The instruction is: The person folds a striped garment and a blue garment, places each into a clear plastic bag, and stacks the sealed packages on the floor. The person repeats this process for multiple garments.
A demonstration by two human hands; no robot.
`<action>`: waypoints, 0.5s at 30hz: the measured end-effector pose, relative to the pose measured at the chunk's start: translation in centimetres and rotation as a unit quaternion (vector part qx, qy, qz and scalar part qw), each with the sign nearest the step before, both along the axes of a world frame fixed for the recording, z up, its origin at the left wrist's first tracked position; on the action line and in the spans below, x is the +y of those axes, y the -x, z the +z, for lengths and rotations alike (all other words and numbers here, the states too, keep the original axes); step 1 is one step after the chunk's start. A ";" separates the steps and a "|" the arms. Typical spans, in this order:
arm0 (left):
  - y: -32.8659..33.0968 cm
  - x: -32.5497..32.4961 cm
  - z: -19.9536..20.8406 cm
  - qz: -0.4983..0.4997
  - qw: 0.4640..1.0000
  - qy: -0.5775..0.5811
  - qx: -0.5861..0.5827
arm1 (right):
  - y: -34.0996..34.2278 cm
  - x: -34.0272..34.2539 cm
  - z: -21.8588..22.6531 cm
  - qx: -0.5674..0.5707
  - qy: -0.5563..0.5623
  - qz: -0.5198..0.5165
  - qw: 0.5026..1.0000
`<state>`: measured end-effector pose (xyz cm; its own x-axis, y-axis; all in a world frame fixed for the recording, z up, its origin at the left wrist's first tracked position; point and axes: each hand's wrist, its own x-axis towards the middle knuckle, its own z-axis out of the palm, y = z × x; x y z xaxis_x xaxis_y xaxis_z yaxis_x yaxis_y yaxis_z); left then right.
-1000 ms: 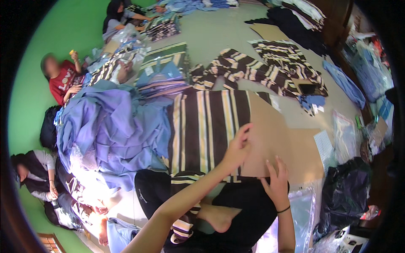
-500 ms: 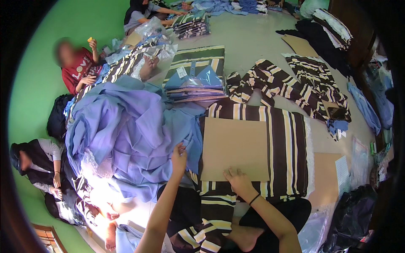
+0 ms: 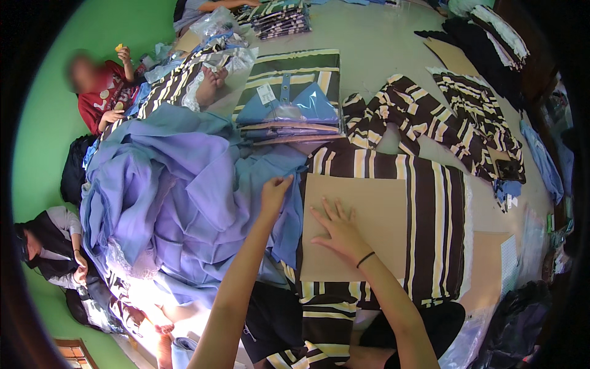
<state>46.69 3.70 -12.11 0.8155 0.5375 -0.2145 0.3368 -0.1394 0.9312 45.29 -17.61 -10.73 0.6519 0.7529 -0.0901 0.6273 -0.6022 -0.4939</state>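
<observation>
My right hand (image 3: pixel 339 232) lies flat with fingers spread on a brown cardboard sheet (image 3: pixel 375 258). This sheet rests on a brown, cream and yellow striped garment (image 3: pixel 433 227), spread out with white lace along its right side. To the left, my left hand (image 3: pixel 276 195) is closed in a pinch at the edge of the blue cloth (image 3: pixel 203 178), beside the cardboard's left edge. That cloth lies in a large loose heap. A striped sleeve (image 3: pixel 329 320) runs down from the garment toward my lap.
Beyond the cardboard stands a stack of folded, plastic-wrapped garments (image 3: pixel 289 104). Another striped garment (image 3: pixel 424 117) sprawls at the far right, with a phone-like dark object (image 3: pixel 507 168) on it. A black bag (image 3: pixel 516 320) sits at lower right. People (image 3: pixel 101 92) sit along the left wall.
My right hand has slid up from the cardboard's near edge to its middle, its fingers spreading. My left hand has moved up and right along the blue cloth's edge. The view has shifted slightly.
</observation>
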 end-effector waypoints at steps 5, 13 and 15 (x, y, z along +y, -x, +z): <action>-1.4 -0.2 1.4 -0.037 0.995 0.044 0.083 | 0.4 0.6 -1.2 -0.014 -0.015 -0.003 1.000; -4.1 1.2 1.1 -0.266 0.901 -0.342 -0.035 | 0.2 0.1 -1.4 -0.003 -0.027 -0.006 1.000; -4.4 1.2 1.0 -0.274 0.923 -0.272 -0.013 | 0.3 0.0 -1.5 0.005 -0.013 -0.010 1.000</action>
